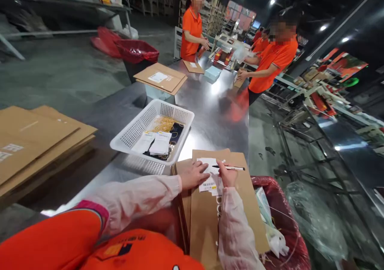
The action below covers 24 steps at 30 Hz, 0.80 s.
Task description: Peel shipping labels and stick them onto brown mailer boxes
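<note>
My right hand [228, 175] grips a pen [235, 168] with a white barrel and dark ends, its tip over a white paper slip [207, 167]. With fingers spread, my left hand [194, 175] presses down on the left side of the slips. A barcode and a small yellow mark show on the lower paper. Flattened cardboard sheets [204, 226] lie stacked under the papers and both hands. Just beyond my left hand stands a white perforated basket [129, 136], holding white labels [160, 143], dark items and a heap of yellow loops [165, 124].
More cardboard [36, 138] is piled at the left. A cardboard-topped stack [162, 78] stands farther along the metal table [216, 130]. A red-lined bin [288, 222] with waste sits at my right; another [138, 52] is across. Two co-workers in orange [192, 32] work at the far end.
</note>
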Each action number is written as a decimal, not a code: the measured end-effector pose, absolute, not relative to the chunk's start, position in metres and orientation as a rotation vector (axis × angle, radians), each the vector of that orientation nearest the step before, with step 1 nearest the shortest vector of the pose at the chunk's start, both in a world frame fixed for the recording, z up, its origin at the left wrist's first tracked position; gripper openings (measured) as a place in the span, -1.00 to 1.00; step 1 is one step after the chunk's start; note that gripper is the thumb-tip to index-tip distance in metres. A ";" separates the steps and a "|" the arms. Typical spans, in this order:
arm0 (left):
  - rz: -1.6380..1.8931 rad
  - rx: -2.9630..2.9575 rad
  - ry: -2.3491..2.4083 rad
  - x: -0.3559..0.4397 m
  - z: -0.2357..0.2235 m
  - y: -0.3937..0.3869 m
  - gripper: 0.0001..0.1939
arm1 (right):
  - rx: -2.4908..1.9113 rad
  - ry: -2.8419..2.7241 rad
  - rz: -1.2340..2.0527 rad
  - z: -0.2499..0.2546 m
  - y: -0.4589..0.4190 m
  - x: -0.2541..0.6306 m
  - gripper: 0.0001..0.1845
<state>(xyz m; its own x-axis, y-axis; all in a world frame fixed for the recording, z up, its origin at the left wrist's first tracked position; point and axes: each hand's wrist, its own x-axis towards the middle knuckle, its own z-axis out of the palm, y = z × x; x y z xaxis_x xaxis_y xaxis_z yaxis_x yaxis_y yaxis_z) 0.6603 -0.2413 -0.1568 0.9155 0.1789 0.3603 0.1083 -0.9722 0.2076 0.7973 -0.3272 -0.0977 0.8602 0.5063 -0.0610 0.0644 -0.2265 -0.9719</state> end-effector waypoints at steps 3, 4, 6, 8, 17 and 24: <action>0.601 2.889 0.216 0.657 -0.159 -0.242 -0.74 | -1.782 -0.459 0.348 -0.107 -0.325 0.799 -0.45; 0.609 2.883 0.218 0.656 -0.158 -0.242 -0.74 | -1.786 -0.457 0.329 -0.110 -0.326 0.799 -0.45; 0.630 2.863 0.222 0.655 -0.158 -0.243 -0.73 | -1.800 -0.451 0.313 -0.115 -0.329 0.799 -0.45; 0.673 2.826 0.241 0.654 -0.159 -0.244 -0.72 | -1.823 -0.470 0.323 -0.119 -0.329 0.798 -0.47; 0.635 2.729 0.341 0.647 -0.164 -0.247 -0.71 | -1.909 -0.816 0.144 -0.142 -0.313 0.790 -0.42; 0.691 2.762 0.326 0.646 -0.158 -0.245 -0.73 | -1.867 -0.897 0.127 -0.138 -0.313 0.790 -0.44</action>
